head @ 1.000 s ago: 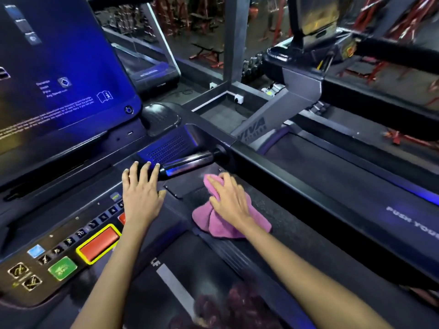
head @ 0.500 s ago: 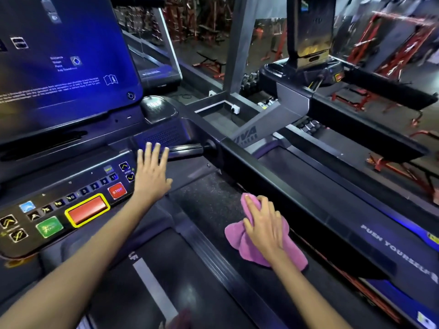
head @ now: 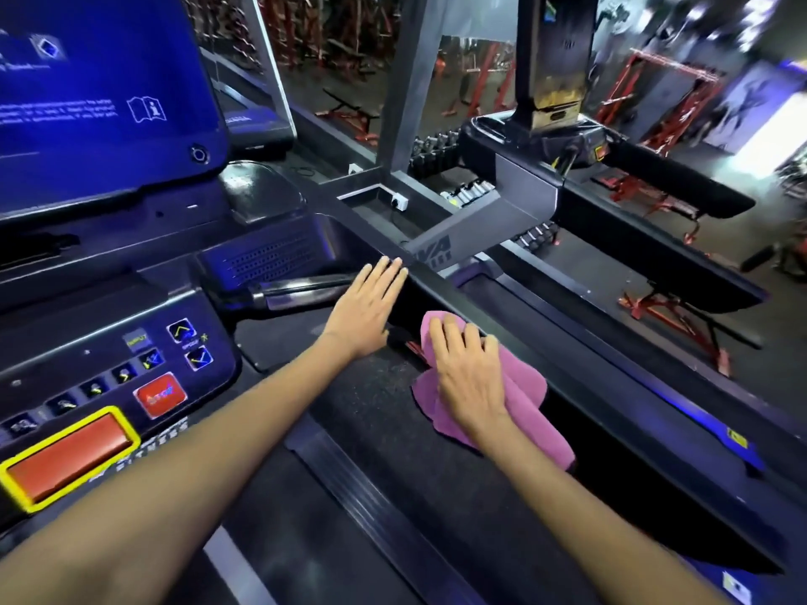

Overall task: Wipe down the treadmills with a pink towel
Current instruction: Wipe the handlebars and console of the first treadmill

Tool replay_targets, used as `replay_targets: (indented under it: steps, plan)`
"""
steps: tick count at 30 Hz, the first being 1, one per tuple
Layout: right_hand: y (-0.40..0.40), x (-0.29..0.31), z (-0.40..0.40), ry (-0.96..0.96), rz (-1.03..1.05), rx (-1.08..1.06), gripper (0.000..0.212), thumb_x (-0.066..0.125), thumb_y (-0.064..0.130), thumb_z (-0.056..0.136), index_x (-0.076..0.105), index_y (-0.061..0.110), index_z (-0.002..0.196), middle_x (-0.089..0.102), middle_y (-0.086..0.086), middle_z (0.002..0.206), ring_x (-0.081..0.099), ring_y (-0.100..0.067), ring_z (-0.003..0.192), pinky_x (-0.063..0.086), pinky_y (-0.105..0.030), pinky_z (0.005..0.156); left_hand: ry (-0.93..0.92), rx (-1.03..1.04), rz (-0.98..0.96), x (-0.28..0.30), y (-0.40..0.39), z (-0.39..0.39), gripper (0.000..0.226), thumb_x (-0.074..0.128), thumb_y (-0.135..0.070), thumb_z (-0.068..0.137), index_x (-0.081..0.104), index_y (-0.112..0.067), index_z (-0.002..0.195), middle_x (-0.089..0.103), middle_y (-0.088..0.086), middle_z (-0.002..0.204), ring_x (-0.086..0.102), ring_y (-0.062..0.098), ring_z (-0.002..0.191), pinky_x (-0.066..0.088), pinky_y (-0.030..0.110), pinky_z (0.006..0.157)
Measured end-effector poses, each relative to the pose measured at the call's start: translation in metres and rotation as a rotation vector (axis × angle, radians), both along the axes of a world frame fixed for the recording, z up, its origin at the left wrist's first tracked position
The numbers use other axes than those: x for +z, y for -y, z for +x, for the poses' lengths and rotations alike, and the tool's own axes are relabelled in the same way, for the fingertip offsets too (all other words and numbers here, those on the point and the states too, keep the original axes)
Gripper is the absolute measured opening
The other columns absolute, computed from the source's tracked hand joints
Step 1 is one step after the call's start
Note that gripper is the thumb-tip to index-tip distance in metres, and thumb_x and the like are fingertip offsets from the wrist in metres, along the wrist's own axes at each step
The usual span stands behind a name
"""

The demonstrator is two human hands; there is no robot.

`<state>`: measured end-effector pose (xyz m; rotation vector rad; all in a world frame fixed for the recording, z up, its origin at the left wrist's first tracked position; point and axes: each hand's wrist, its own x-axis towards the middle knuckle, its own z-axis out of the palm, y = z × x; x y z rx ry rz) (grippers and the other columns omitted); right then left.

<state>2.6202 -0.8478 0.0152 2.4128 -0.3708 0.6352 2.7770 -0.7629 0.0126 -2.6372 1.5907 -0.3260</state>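
In the head view, the pink towel [head: 515, 412] is seen bunched on the speckled side rail [head: 371, 412] of the treadmill, just against the black handrail [head: 502, 338] to its right. It is pressed down by the right hand [head: 469, 377], whose fingers [head: 441, 338] are spread and only lightly bent over the cloth. The left hand [head: 364, 312] is laid flat, fingers straight and together, nothing held, beside the metal grip bar [head: 301, 290]. The control panel [head: 131, 373] is seen at near left.

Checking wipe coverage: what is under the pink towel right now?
The pink towel lies on the treadmill's dark speckled side rail, pressed down by the right hand. The patch of rail directly beneath the towel is covered, so its state cannot be seen.
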Motion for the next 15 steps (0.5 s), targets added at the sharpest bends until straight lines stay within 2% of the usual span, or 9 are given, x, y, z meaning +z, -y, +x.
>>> replay_targets:
  steps: [2, 6, 11, 13, 15]
  plan:
    - [0.01, -0.01, 0.016, -0.014, -0.092, 0.036, 0.032, 0.036, 0.002, 0.08, 0.05, 0.008, 0.108, 0.063, -0.005, 0.09, 0.054, -0.02, 0.068, 0.041, -0.032, 0.056, 0.042, -0.045, 0.009, -0.002, 0.014, 0.01, 0.092, 0.053, -0.032, 0.088, -0.012, -0.004, 0.147, -0.011, 0.012, 0.157, -0.009, 0.027, 0.145, -0.008, 0.037, 0.116]
    - [0.026, -0.043, 0.041, -0.039, -0.23, 0.13, 0.035, 0.039, 0.006, 0.085, 0.069, 0.009, 0.102, 0.065, -0.008, 0.089, 0.055, -0.023, 0.071, 0.033, -0.036, 0.064, 0.008, -0.118, -0.047, -0.012, 0.033, 0.018, 0.079, 0.045, -0.022, 0.091, -0.008, -0.009, 0.149, -0.007, 0.008, 0.158, -0.005, 0.025, 0.145, -0.005, 0.038, 0.116]
    - [0.033, -0.066, 0.02, -0.082, -0.293, 0.094, 0.046, 0.034, 0.006, 0.084, 0.063, 0.008, 0.12, 0.064, -0.01, 0.117, 0.044, -0.032, 0.096, 0.031, -0.043, 0.076, -0.035, -0.141, -0.147, -0.02, 0.036, 0.025, 0.086, 0.056, -0.016, 0.085, 0.0, -0.014, 0.15, 0.001, 0.002, 0.159, 0.0, 0.022, 0.146, -0.002, 0.037, 0.117]
    - [0.031, -0.061, 0.009, -0.078, -0.269, 0.048, 0.047, 0.036, 0.005, 0.084, 0.061, 0.011, 0.123, 0.063, -0.009, 0.118, 0.042, -0.032, 0.096, 0.032, -0.042, 0.072, -0.058, -0.145, -0.17, -0.021, 0.036, 0.025, 0.087, 0.057, -0.015, 0.084, 0.0, -0.015, 0.15, 0.002, 0.002, 0.159, 0.0, 0.022, 0.146, -0.002, 0.037, 0.117]
    - [0.028, -0.052, 0.014, -0.02, -0.24, 0.014, 0.043, 0.039, 0.004, 0.085, 0.061, 0.012, 0.122, 0.064, -0.008, 0.111, 0.042, -0.03, 0.087, 0.033, -0.038, 0.065, -0.065, -0.149, -0.181, -0.022, 0.037, 0.025, 0.084, 0.053, -0.012, 0.085, 0.001, -0.015, 0.15, 0.002, 0.001, 0.159, 0.0, 0.022, 0.145, -0.001, 0.037, 0.117]
